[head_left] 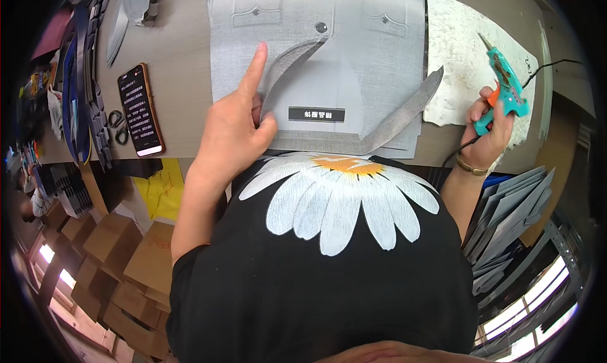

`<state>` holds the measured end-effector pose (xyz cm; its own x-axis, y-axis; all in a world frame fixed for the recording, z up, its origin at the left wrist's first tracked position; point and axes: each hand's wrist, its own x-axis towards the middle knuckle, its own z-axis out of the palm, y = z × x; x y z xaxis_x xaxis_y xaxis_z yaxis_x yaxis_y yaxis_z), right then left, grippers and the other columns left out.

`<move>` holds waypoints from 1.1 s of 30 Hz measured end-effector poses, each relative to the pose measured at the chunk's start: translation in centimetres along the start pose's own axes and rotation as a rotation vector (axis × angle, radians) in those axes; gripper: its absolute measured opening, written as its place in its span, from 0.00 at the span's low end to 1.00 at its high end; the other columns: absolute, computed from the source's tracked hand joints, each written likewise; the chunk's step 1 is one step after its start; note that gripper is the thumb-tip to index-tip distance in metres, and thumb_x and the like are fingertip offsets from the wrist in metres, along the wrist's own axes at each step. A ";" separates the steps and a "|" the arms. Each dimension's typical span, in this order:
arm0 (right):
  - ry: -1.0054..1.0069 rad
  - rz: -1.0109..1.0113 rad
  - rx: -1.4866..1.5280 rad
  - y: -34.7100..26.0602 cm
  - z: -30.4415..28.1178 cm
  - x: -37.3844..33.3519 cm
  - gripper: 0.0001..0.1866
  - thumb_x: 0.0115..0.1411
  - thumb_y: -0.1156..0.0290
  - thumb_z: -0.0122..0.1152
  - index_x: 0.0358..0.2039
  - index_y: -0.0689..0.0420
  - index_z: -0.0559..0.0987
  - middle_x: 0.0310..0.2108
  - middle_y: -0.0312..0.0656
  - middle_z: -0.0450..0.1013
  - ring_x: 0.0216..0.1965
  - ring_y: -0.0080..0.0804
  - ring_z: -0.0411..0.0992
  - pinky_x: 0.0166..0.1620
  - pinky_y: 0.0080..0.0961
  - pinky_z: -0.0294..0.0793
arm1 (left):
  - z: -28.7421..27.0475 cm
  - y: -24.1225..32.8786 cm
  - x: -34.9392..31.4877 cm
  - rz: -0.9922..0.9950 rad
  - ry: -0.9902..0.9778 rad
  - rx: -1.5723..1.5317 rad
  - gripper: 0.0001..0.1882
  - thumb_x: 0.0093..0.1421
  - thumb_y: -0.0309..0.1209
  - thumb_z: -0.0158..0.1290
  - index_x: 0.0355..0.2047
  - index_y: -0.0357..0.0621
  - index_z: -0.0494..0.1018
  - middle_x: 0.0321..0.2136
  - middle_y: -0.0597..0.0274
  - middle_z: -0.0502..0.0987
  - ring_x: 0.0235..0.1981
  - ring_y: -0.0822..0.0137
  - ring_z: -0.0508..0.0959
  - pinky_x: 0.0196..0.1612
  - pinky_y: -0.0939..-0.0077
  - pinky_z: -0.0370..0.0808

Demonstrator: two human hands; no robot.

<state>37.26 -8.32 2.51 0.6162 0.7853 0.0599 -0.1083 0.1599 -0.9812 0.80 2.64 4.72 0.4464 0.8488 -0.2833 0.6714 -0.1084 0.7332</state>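
Note:
In front of me lies a grey sheet [237,53] printed like a denim shirt, with pockets and a round button [321,27]. A grey textured collar strip [408,113] curves around the sheet's near end, its two ends raised. My left hand [234,132] is at the strip's left side, index finger stretched out, thumb and other fingers closed against the strip; the grip is partly hidden. A black label [316,114] shows inside the collar. At the right, my right hand [490,132] grips a teal hot glue gun [506,85], its nozzle pointing away from me, off the sheet.
A phone [140,110] lies left of the sheet, beside black scissor handles [118,126]. Stained white paper [452,104] is under the glue gun. The gun's black cord [550,63] runs right. Grey folded pieces [506,224] stand below right; cardboard boxes [114,240] are stacked below left.

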 end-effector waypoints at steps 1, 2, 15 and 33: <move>0.062 -0.097 -0.134 -0.1 0.6 -0.2 0.20 0.68 0.69 0.53 0.56 0.66 0.67 0.40 0.50 0.75 0.26 0.24 0.69 0.29 0.19 0.67 | 0.1 0.0 0.0 -0.003 0.005 -0.022 0.47 0.50 0.20 0.50 0.72 0.55 0.53 0.18 0.66 0.61 0.20 0.75 0.64 0.30 0.82 0.69; 0.124 -0.194 -0.269 -0.2 1.6 -0.5 0.19 0.68 0.68 0.53 0.55 0.66 0.67 0.40 0.50 0.75 0.26 0.24 0.69 0.29 0.19 0.67 | 0.2 0.0 0.0 -0.001 0.011 -0.025 0.46 0.51 0.20 0.52 0.72 0.54 0.53 0.18 0.67 0.60 0.20 0.75 0.64 0.30 0.82 0.69; -0.989 0.060 -0.516 -3.9 11.4 -1.5 0.21 0.66 0.65 0.57 0.54 0.64 0.69 0.32 0.51 0.76 0.30 0.40 0.77 0.32 0.33 0.73 | 1.8 -2.8 2.0 0.229 0.461 -0.014 0.35 0.54 0.23 0.58 0.65 0.45 0.68 0.13 0.71 0.58 0.15 0.77 0.59 0.22 0.81 0.61; -1.115 -0.158 -0.743 -1.3 14.5 -2.6 0.15 0.63 0.64 0.62 0.45 0.58 0.73 0.24 0.44 0.75 0.27 0.44 0.77 0.32 0.32 0.73 | 2.5 -3.2 2.1 0.316 0.549 -0.060 0.36 0.53 0.19 0.54 0.65 0.46 0.67 0.12 0.70 0.57 0.13 0.77 0.58 0.20 0.80 0.61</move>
<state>24.50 -1.97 6.30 -0.4129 0.9093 -0.0518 0.5678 0.2126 -0.7952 1.02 3.46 0.22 0.2380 0.9240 0.2992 0.5152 -0.3813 0.7676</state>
